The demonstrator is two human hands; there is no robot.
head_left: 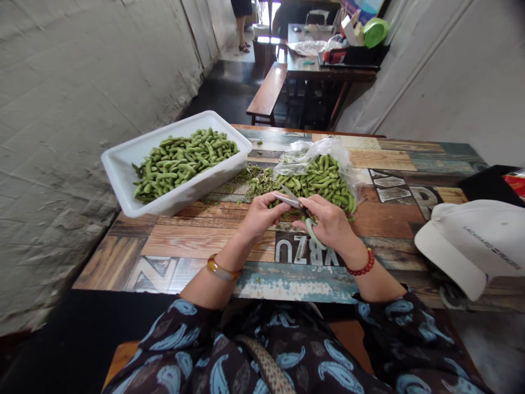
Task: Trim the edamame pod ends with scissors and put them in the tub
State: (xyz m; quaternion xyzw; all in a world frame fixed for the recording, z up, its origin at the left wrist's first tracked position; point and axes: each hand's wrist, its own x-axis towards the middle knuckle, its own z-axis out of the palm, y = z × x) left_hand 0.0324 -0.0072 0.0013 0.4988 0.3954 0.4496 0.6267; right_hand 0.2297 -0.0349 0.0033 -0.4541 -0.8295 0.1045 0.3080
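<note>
My right hand (pixel 328 219) is closed round the pale green handles of a pair of scissors (pixel 315 234), whose blades are parted and point left. Close to the blade tips, my left hand (pixel 262 216) pinches a green soybean pod, mostly covered by the fingers. Just beyond both hands lies a heap of soybean pods (pixel 328 178), spilling from a clear plastic bag (pixel 338 149). Left of that heap is a small pile of trimmed bits (pixel 260 183). A white plastic tub (pixel 180 205) at the left holds many more pods.
The wood-patterned table (pixel 205 238) bears everything. A white cap (pixel 488 241) lies at its right edge, near a black box (pixel 492 183). Farther off stand a bench (pixel 268 90) and another table with things on it (pixel 299 65). A person's legs (pixel 241 33) show at the back.
</note>
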